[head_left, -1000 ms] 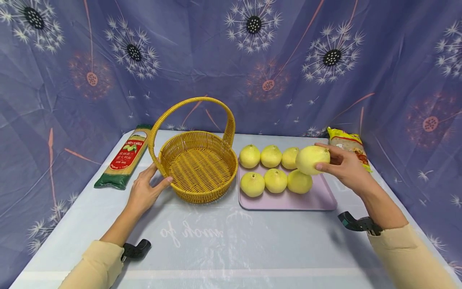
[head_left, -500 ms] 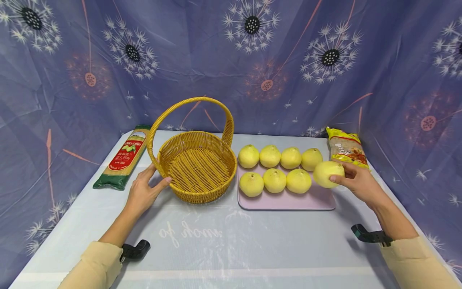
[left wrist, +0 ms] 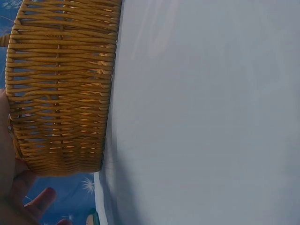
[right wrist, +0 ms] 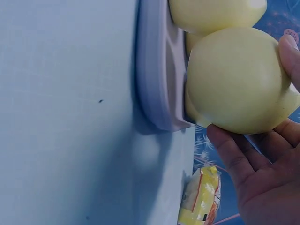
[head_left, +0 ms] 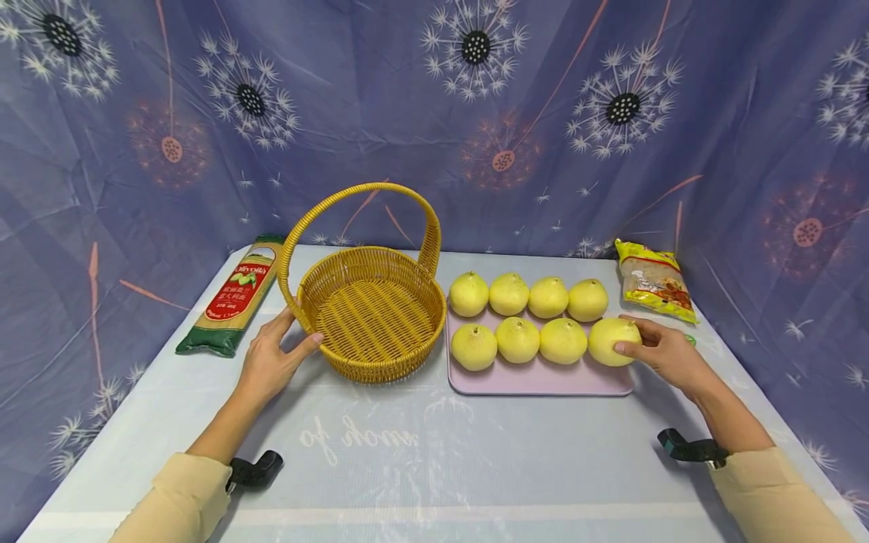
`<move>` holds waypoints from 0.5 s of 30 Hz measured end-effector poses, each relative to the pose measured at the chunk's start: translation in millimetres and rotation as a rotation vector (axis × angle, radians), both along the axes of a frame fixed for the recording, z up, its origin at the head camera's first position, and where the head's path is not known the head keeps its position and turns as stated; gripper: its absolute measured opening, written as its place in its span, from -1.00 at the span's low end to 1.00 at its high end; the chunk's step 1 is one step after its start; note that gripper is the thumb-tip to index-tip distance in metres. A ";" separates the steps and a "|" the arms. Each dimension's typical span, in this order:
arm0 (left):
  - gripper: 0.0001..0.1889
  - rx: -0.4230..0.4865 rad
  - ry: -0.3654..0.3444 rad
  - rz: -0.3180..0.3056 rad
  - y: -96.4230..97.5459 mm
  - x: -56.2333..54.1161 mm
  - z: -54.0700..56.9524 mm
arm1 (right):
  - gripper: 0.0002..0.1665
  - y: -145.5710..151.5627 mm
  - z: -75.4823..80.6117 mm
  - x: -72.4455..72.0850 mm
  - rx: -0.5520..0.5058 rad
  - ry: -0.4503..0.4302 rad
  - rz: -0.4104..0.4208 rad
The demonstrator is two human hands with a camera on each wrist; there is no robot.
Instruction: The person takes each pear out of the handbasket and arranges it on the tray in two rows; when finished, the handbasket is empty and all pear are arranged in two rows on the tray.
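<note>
My right hand [head_left: 668, 354] grips a pale yellow pomelo [head_left: 609, 342] at the right end of the front row, thumb in front and fingers behind. In the right wrist view this pomelo [right wrist: 239, 79] is tilted, over the end of the pink tray [head_left: 543, 383]; whether it touches the tray I cannot tell. Several more pomelos [head_left: 518, 339] stand there in two rows. My left hand [head_left: 271, 358] rests against the left side of a yellow wicker basket [head_left: 380, 369], thumb and fingers spread. The basket holds nothing, and its tall handle stands upright.
A green and red spaghetti packet [head_left: 234, 298] lies left of the basket. Behind the right hand, a yellow printed food packet [head_left: 655, 280] lies near the table's right edge. Purple dandelion-print cloth [head_left: 407, 98] hangs around the back and sides of the white table [head_left: 380, 483].
My right hand has carried the pomelo from above the tray's back right, rightward and then down to the end of the front row. My left hand and the basket have not visibly moved.
</note>
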State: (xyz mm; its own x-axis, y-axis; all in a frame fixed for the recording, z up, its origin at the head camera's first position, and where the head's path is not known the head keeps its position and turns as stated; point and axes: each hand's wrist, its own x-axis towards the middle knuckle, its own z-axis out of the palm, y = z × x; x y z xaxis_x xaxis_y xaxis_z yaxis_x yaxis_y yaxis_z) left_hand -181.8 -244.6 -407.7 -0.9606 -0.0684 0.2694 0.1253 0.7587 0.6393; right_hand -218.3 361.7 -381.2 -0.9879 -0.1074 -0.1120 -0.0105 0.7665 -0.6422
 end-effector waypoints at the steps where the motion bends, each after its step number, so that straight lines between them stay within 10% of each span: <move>1: -0.18 0.000 0.000 -0.001 0.3 0.0 0.2 | -0.04 -0.3 -0.9 0.0 0.003 -0.002 0.000; 15: -0.19 -0.002 0.003 0.002 0.1 -1.0 -1.1 | -0.07 -1.7 -12.5 1.7 0.004 -0.006 0.010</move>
